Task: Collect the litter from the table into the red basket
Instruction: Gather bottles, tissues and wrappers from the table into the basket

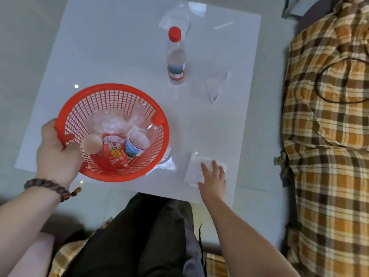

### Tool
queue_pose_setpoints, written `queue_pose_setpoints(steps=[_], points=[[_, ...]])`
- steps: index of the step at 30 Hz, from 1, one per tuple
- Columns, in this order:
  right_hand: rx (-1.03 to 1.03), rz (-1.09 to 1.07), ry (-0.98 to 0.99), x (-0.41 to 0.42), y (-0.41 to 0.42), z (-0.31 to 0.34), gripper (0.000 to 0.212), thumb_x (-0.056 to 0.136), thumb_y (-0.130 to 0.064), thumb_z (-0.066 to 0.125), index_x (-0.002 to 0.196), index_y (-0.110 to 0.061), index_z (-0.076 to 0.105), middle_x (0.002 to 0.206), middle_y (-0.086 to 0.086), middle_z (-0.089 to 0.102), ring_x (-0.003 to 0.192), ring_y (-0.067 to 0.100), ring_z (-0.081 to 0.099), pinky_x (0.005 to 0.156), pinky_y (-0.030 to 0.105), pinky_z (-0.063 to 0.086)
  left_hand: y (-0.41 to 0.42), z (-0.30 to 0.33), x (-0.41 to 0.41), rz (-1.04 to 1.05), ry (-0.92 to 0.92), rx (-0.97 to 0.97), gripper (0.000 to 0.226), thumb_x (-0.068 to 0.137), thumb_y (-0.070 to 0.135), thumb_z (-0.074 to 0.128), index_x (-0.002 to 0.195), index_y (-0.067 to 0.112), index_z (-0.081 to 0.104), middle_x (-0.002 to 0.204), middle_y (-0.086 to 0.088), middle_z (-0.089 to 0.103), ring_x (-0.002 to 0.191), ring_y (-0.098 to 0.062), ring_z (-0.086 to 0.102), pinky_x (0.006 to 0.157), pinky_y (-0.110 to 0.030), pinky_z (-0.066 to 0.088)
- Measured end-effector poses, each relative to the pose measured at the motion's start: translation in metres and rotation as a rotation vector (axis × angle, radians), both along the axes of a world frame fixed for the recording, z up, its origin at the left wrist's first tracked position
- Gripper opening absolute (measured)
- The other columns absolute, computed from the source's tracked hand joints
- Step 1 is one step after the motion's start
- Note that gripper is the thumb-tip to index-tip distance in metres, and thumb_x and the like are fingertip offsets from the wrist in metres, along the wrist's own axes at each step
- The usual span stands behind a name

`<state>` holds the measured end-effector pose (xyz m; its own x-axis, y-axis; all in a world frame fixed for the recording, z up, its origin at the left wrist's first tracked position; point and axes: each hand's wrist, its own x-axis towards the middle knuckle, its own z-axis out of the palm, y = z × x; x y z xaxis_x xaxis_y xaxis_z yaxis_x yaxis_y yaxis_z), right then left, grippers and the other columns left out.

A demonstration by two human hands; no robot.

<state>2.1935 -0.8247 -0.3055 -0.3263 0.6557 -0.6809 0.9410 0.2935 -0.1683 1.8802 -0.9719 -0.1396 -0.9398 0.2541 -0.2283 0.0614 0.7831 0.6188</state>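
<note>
My left hand (pixel 58 154) grips the rim of the red basket (pixel 139 100), held tilted above the table's near left part. Inside lie a lying bottle (pixel 137 143), a red snack wrapper (pixel 114 154) and crumpled clear plastic (pixel 111 122). My right hand (pixel 212 177) rests with fingers spread on a white tissue (pixel 194 168) near the table's front edge. An upright clear bottle with a red cap (pixel 176 56) stands at the centre back. A small clear bag (pixel 216 85) lies to its right, and another clear wrapper (pixel 175 15) lies behind it.
The white table (pixel 99 47) stands on a pale floor. A sofa with an orange plaid cover (pixel 327 136) runs along the right side. My dark-trousered legs (pixel 143 236) are below the table's front edge. A thin clear strip (pixel 222 26) lies at the back right.
</note>
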Motion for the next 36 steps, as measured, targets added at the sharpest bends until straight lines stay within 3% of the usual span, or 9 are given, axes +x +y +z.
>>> queue_pose_setpoints(steps=[5, 10, 13, 17, 20, 25, 29, 32, 36], points=[[0.092, 0.024, 0.108, 0.000, 0.005, -0.009, 0.046, 0.084, 0.002, 0.048, 0.126, -0.015, 0.050, 0.138, 0.005, 0.041, 0.121, 0.027, 0.036, 0.091, 0.033, 0.041, -0.004, -0.006, 0.002, -0.015, -0.083, -0.004, 0.055, 0.070, 0.021, 0.046, 0.121, 0.041, 0.045, 0.108, 0.000, 0.065, 0.092, -0.029, 0.063, 0.074, -0.055, 0.053], [0.059, -0.146, 0.171, -0.024, 0.032, 0.017, 0.020, 0.089, -0.003, 0.045, 0.103, -0.007, 0.059, 0.114, 0.008, 0.055, 0.097, 0.026, 0.054, 0.072, 0.027, 0.040, -0.001, 0.004, 0.010, -0.008, -0.069, 0.003, 0.053, 0.078, 0.013, 0.044, 0.124, 0.038, 0.039, 0.104, 0.001, 0.060, 0.087, -0.026, 0.057, 0.074, -0.043, 0.049], [0.120, -0.311, 0.412, -0.055, 0.037, 0.064, 0.013, 0.091, -0.009, 0.047, 0.095, -0.010, 0.060, 0.103, 0.005, 0.057, 0.081, 0.021, 0.055, 0.070, 0.033, 0.047, 0.000, 0.012, 0.007, 0.000, -0.037, -0.009, 0.052, 0.082, 0.006, 0.046, 0.129, 0.029, 0.040, 0.100, -0.001, 0.057, 0.083, -0.025, 0.052, 0.069, -0.036, 0.042], [0.268, -0.470, 0.842, -0.101, 0.033, 0.152, 0.017, 0.086, -0.011, 0.054, 0.089, -0.028, 0.056, 0.090, -0.012, 0.057, 0.076, 0.005, 0.055, 0.063, 0.011, 0.041, -0.001, 0.031, 0.003, -0.028, -0.066, 0.039, 0.051, 0.085, 0.005, 0.049, 0.133, 0.022, 0.040, 0.097, -0.002, 0.057, 0.081, -0.024, 0.052, 0.070, -0.031, 0.038], [0.292, -0.390, 1.052, -0.130, 0.015, 0.210, 0.023, 0.083, -0.012, 0.056, 0.088, -0.035, 0.055, 0.087, -0.018, 0.056, 0.079, 0.003, 0.055, 0.062, 0.007, 0.041, -0.004, 0.043, -0.001, -0.042, -0.105, 0.089, 0.054, 0.085, 0.002, 0.049, 0.135, 0.022, 0.039, 0.099, -0.001, 0.058, 0.082, -0.023, 0.053, 0.070, -0.029, 0.038], [0.170, 0.209, 0.919, -0.168, -0.020, 0.240, 0.015, 0.084, -0.003, 0.059, 0.095, -0.009, 0.067, 0.101, 0.003, 0.061, 0.094, 0.015, 0.056, 0.079, 0.018, 0.044, -0.004, 0.064, 0.004, -0.090, -0.127, 0.186, 0.055, 0.083, -0.001, 0.045, 0.133, 0.023, 0.039, 0.100, 0.003, 0.058, 0.083, -0.020, 0.054, 0.069, -0.027, 0.040], [0.107, 0.528, 0.574, -0.188, -0.036, 0.236, 0.029, 0.092, -0.014, 0.055, 0.120, -0.014, 0.062, 0.127, 0.004, 0.052, 0.114, 0.022, 0.046, 0.099, 0.031, 0.041, -0.007, 0.071, 0.011, -0.145, -0.168, 0.243, 0.049, 0.089, 0.006, 0.047, 0.132, 0.029, 0.038, 0.104, 0.005, 0.059, 0.088, -0.019, 0.058, 0.079, -0.032, 0.049], [0.090, 0.575, 0.455, -0.192, -0.045, 0.241, 0.040, 0.093, -0.022, 0.054, 0.133, -0.023, 0.051, 0.138, 0.000, 0.045, 0.123, 0.021, 0.038, 0.106, 0.035, 0.036, -0.013, 0.071, 0.011, -0.178, -0.202, 0.261, 0.049, 0.091, 0.009, 0.048, 0.133, 0.032, 0.037, 0.105, 0.007, 0.059, 0.087, -0.013, 0.058, 0.074, -0.029, 0.052], [0.174, 0.394, 0.615, -0.172, -0.051, 0.259, 0.043, 0.090, -0.028, 0.061, 0.132, -0.029, 0.051, 0.140, -0.002, 0.047, 0.128, 0.021, 0.040, 0.104, 0.038, 0.039, -0.020, 0.064, 0.011, -0.188, -0.234, 0.266, 0.050, 0.091, 0.007, 0.045, 0.135, 0.030, 0.035, 0.097, 0.013, 0.055, 0.080, 0.001, 0.053, 0.059, -0.017, 0.044]])
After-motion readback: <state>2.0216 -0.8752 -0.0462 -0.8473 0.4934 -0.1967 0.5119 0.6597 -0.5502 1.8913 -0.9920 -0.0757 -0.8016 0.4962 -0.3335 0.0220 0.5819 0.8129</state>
